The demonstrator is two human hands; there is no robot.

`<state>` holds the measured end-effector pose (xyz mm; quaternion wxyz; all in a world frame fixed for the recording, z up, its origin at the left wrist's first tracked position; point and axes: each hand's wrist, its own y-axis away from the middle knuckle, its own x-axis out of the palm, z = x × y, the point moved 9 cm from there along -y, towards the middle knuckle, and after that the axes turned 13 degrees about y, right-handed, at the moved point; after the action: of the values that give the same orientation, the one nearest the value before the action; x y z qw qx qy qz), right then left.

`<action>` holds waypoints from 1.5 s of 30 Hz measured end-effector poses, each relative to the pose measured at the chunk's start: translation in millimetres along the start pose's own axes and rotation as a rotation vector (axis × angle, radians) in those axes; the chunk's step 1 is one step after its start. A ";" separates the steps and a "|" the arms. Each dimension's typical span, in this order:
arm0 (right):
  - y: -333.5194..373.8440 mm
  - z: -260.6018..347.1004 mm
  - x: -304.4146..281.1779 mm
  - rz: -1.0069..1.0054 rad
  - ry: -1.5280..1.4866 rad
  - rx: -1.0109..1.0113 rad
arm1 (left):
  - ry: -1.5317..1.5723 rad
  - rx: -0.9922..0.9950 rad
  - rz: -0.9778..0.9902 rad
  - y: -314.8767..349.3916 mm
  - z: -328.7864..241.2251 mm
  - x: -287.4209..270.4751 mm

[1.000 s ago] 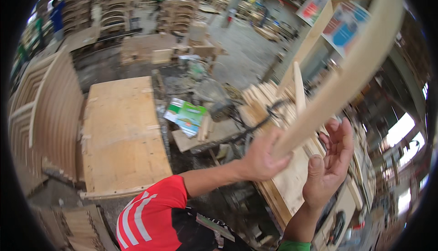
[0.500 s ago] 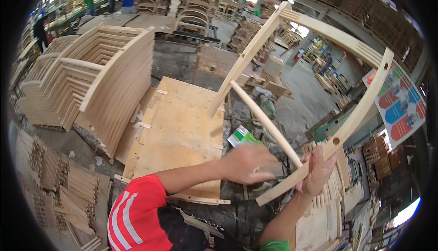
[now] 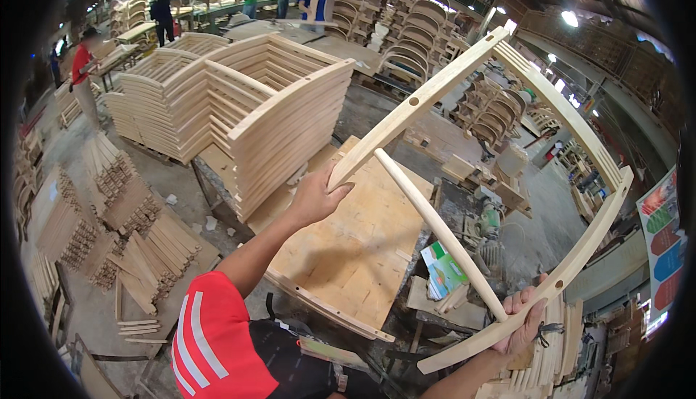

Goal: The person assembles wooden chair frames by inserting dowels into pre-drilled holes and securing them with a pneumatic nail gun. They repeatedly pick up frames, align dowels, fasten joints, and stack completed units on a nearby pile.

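A pale wooden chair frame (image 3: pixel 428 98) is held up in front of me. It has two curved legs, a slatted rail across the far end and a round dowel rung (image 3: pixel 442 236) between the legs. My left hand (image 3: pixel 317 197) grips the near end of the left leg, its thumb on top. The right leg rests in my right hand (image 3: pixel 523 321), whose fingers curl round it close to where the rung joins. Below the frame lies a plywood work board (image 3: pixel 348 261) with small wooden blocks along its edges.
On the left stands a tall stack of similar frames (image 3: pixel 290 130). Wooden strips (image 3: pixel 156 254) lie in piles on the floor there. Beyond the board are a green-and-white packet (image 3: pixel 444 270) and a greenish machine (image 3: pixel 491 217). Several people work farther back, near stacked curved parts (image 3: pixel 406 58).
My left hand, empty and blurred before, has come to the left leg and closed on it. The view has turned left, and the frame is tilted differently, still in my right hand.
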<state>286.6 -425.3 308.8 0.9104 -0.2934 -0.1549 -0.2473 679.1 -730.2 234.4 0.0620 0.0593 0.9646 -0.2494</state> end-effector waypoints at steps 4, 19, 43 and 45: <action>1.4 -19.9 -9.3 0.025 -0.061 0.051 | -0.050 0.022 -0.039 16.0 -29.1 -36.8; -52.3 -134.5 180.3 0.071 0.181 0.289 | -0.278 0.062 -0.302 -0.9 -47.7 -273.8; -187.2 -445.2 536.5 0.274 0.737 0.587 | -0.705 -0.257 -0.137 -261.1 153.8 -581.6; -187.2 -448.9 542.2 0.265 0.800 0.561 | -0.714 -0.283 -0.150 -263.0 156.8 -586.3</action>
<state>696.6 -1026.3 276.0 0.9658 0.0631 0.1840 -0.1713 1232.7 -1084.1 310.4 0.3827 -0.1110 0.9089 -0.1226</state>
